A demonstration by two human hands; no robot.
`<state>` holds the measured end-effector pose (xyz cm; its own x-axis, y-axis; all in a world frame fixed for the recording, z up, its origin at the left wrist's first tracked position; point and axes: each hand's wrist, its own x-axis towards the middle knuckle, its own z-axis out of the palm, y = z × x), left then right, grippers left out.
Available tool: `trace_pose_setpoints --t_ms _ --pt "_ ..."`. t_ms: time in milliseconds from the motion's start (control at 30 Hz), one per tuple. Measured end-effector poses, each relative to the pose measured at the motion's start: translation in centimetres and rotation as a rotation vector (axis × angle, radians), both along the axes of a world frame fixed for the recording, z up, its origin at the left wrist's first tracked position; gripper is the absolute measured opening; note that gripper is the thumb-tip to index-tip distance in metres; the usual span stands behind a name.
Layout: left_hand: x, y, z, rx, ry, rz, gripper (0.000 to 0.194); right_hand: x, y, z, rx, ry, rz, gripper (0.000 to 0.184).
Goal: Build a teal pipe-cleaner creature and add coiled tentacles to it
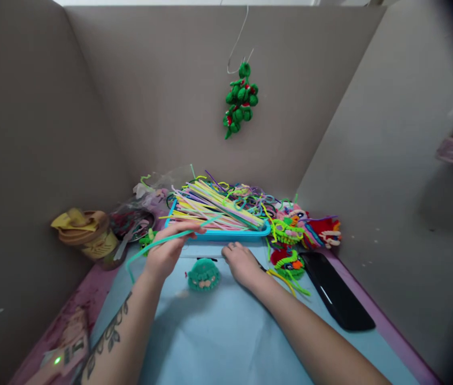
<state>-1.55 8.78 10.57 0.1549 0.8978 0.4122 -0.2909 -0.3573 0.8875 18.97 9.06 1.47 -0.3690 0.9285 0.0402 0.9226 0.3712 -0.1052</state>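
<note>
My left hand (170,248) is raised above the mat, its fingers closed on a teal pipe cleaner (158,241). One end of the pipe cleaner bends down beside my wrist; the other reaches over the tray's front edge. My right hand (242,263) lies palm down on the light blue mat (214,337), fingers slightly bent and seemingly around nothing. Between the hands sits a rounded teal piece made of pipe cleaners (203,274), with pale pink bits on its front. A small dark strip (209,259) lies just behind it.
A blue tray (226,235) full of pipe cleaners (218,206) stands at the back, with tangled ones behind. Finished colourful pieces (288,263) and a black oblong tray (336,291) lie right. A cup (90,238) stands left. Green figures (241,99) hang from a wire.
</note>
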Motion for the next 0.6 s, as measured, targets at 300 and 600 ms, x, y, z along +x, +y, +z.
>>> trace_pose_setpoints --t_ms 300,600 --pt "-0.8 -0.6 0.7 -0.13 0.03 -0.28 0.059 1.6 -0.4 1.3 -0.086 0.137 -0.084 0.024" --pt "1.4 -0.4 0.7 -0.245 0.218 -0.075 0.025 5.9 -0.9 7.1 0.053 0.938 -0.206 0.027"
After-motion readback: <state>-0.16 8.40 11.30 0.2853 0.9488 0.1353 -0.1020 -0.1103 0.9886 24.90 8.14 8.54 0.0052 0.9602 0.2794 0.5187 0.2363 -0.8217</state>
